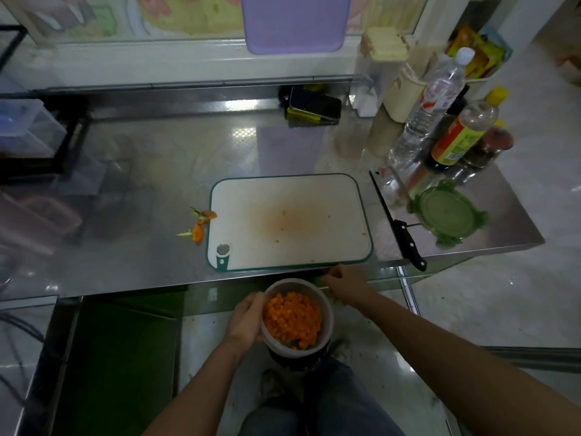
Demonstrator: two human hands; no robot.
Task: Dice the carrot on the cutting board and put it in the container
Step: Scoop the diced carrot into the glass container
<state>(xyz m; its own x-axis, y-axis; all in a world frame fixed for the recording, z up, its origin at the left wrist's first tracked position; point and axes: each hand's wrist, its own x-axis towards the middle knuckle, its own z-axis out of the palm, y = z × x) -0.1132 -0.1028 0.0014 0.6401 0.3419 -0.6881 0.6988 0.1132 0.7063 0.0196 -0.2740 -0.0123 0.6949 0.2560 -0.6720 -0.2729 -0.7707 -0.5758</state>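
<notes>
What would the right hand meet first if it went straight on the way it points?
Probably the front lip of the steel counter, then the near edge of the white, green-rimmed cutting board. The right hand points up-left at them; depth is unclear.

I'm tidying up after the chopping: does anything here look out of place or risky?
Yes. The knife lies right of the cutting board with its black handle poking past the counter's front edge, easy to knock off. Carrot scraps lie on the counter left of the board.
</notes>
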